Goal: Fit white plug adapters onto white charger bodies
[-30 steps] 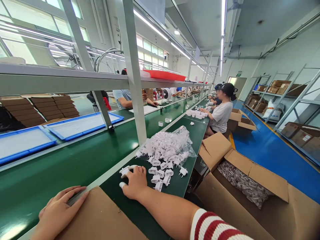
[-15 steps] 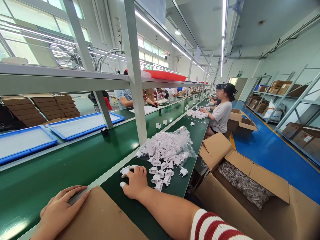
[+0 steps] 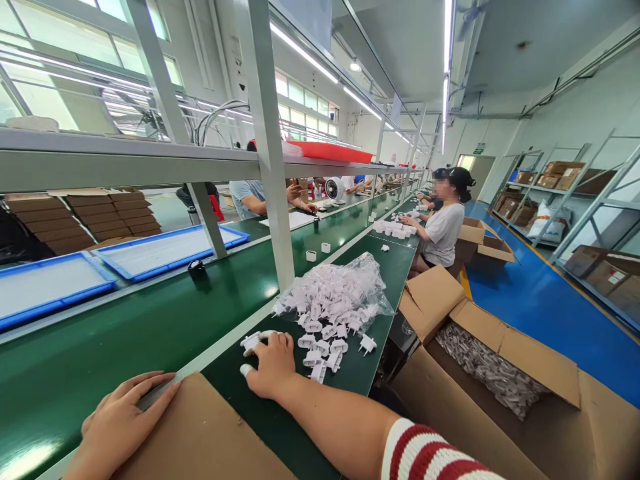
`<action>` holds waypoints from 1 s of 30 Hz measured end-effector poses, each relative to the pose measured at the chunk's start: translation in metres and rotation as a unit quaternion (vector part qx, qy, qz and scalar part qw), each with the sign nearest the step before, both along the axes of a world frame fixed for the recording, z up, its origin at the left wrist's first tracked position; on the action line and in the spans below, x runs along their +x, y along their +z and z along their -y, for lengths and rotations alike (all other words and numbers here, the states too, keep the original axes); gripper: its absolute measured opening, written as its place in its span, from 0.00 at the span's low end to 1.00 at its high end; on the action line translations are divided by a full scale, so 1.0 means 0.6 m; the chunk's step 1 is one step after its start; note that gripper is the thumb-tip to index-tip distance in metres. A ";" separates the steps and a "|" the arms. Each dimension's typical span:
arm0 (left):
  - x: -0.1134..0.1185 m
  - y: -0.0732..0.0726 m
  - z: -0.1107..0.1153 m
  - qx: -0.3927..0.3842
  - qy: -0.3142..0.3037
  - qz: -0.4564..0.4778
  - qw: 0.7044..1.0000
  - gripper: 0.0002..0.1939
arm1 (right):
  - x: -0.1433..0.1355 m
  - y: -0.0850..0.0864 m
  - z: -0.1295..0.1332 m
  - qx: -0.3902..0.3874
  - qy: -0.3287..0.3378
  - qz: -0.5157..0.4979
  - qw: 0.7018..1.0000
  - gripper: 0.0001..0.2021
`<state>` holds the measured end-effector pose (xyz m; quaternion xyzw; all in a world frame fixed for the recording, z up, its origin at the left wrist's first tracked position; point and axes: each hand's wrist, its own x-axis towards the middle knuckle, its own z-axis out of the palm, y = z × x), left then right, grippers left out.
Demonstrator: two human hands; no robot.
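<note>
My left hand (image 3: 123, 420) lies on the near edge of a brown cardboard piece (image 3: 200, 433), its fingers stretched out and holding nothing. On the green worktop my right hand (image 3: 273, 363) rests with its fingers apart, white covers on the thumb and a fingertip. A single white plug part (image 3: 251, 343) lies at those fingertips; a grip on it is not visible. Just beyond my right hand, several loose white plug parts (image 3: 320, 353) spread out from a clear plastic bag (image 3: 345, 287) full of the same parts.
A green conveyor (image 3: 150, 320) carries white housings (image 3: 311, 256) and a black part (image 3: 197, 270). Blue-rimmed trays (image 3: 170, 250) line its far side. A metal post (image 3: 273, 147) stands by the bag. Open cartons (image 3: 530, 347) are at right; a person in a white shirt (image 3: 443, 230) sits farther along.
The black part and the white housings on the conveyor have shifted left and toward me. Across the line, a person's hands have moved slightly. Both my hands have stayed in place.
</note>
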<state>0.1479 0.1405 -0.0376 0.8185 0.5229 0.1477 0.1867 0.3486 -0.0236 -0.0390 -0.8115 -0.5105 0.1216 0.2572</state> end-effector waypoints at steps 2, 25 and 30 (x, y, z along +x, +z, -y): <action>-0.001 -0.005 -0.002 0.007 -0.001 0.006 1.000 0.38 | 0.000 -0.002 -0.001 0.005 -0.001 0.001 1.000 0.18; -0.007 -0.027 -0.018 0.035 -0.010 0.050 0.998 0.33 | 0.001 -0.004 -0.002 0.013 -0.003 0.002 1.000 0.17; -0.008 -0.024 -0.019 0.031 -0.001 0.054 0.998 0.31 | 0.000 -0.001 -0.001 0.008 -0.003 -0.004 1.000 0.17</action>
